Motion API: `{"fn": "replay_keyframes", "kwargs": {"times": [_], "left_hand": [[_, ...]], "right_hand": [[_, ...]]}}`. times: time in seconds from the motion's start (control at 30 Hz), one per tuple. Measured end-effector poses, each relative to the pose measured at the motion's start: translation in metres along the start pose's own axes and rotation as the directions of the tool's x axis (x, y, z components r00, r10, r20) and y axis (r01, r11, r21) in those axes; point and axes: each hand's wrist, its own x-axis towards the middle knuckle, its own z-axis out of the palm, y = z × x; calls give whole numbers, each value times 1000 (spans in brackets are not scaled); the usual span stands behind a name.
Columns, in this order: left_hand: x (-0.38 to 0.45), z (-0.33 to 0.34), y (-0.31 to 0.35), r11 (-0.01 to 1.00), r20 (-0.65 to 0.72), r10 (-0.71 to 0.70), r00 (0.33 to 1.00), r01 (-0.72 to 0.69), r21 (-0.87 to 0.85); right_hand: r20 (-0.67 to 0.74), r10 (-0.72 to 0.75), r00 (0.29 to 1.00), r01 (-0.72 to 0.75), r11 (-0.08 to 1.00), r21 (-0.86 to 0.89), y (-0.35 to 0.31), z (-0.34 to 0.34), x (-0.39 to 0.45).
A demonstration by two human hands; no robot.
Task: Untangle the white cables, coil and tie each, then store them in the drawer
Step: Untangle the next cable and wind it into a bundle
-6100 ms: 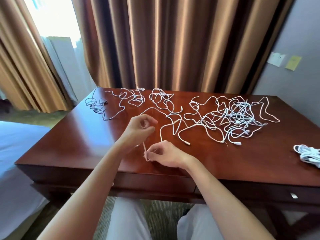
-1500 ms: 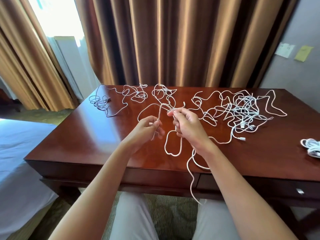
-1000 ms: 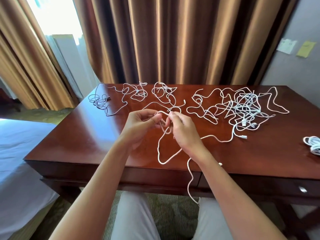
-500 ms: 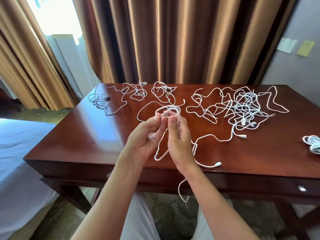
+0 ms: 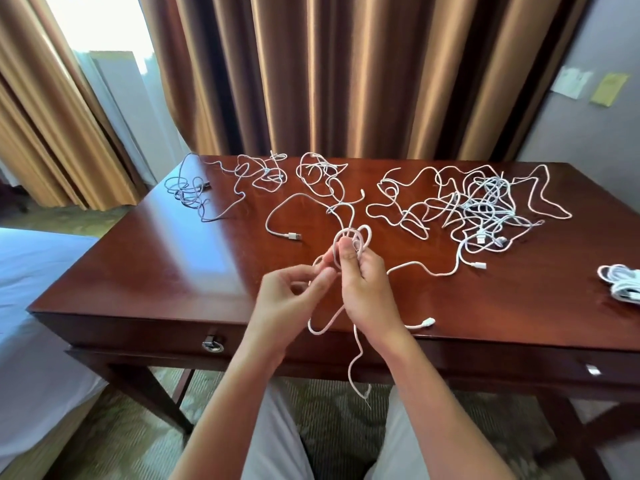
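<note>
Cable (image 5: 351, 241) loops sit pinched in my right hand (image 5: 363, 289) above the surface (image 5: 180, 268); my left hand (image 5: 287, 299) pinches its slack beside. Drawer (image 5: 211, 342) below stays closed, contents unseen.

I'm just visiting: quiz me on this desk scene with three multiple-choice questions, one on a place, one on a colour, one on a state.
1. Where is the coiled bundle?
A. desk's right edge
B. on the bed
C. in the drawer

2. What colour are the curtains?
A. blue
B. golden brown
C. white

3. What is the right hand doing?
A. resting flat
B. pulling a drawer
C. holding cable loops

Answers: 1 A, it lies by the desk's right edge. 2 B, golden-brown folds. 3 C, fingers curl round the loops.
</note>
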Motion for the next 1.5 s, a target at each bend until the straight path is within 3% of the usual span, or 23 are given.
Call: {"fn": "replay_keyframes", "kwargs": {"times": [0.07,0.13,0.23,0.3,0.43,0.5,0.6,0.7,0.77,0.87,0.93,1.0,1.07,1.17,1.27,1.33,1.4,1.47,1.5], "left_hand": [[5,-12,2,906,-64,326,943,-292,307],[11,-17,13,721,98,572,815,-555,414],[23,-18,29,470,407,654,637,-764,441],[30,-18,30,395,424,693,583,-799,454],[35,-19,18,470,213,758,616,-743,476],[32,-17,11,529,103,748,655,-683,504],[28,-11,5,669,-68,667,742,-556,493],[24,2,4,828,-203,532,822,-454,330],[20,13,5,932,-285,361,888,-352,84],[11,28,8,950,-233,136,963,-194,-245],[6,34,8,936,-145,69,987,-114,-334],[3,37,8,951,-140,88,986,-125,-283],[3,36,2,971,-174,183,968,-206,-123],[6,26,-5,912,-97,380,920,-356,202],[6,10,-2,721,-70,582,810,-475,506],[7,-1,12,623,-32,683,730,-559,548],[10,-7,26,514,195,695,692,-667,540],[15,-9,31,400,402,638,657,-728,556],[18,-9,30,370,437,627,645,-740,562]], "right_hand": [[98,61,993,-54,996,-73,0,-6,2],[281,129,951,-111,991,-77,-5,-10,1],[504,182,845,-177,982,-59,-18,-13,-3],[557,186,809,-245,969,33,-23,-15,-5],[553,135,822,-290,935,203,-19,-21,-6],[484,125,866,-281,922,264,-15,-22,-6],[311,55,949,-152,943,297,-11,-21,-5],[107,-17,994,-16,955,296,-14,-10,-9],[6,-18,1000,15,934,356,-15,0,-14],[-69,-23,997,41,962,270,-11,13,-20],[-76,-36,996,48,984,172,-8,19,-22],[-76,-34,997,47,983,178,-6,23,-21],[-97,-42,994,57,986,156,-3,22,-19],[-149,-1,989,19,993,119,-1,13,-13],[-101,5,995,-6,1000,-4,-2,-1,-7],[82,15,996,-6,994,-108,-5,-13,-6],[345,89,934,-54,993,-108,-11,-23,-6],[462,170,871,-125,984,-125,-13,-28,-6],[470,197,860,-150,979,-136,-14,-30,-5]]}}
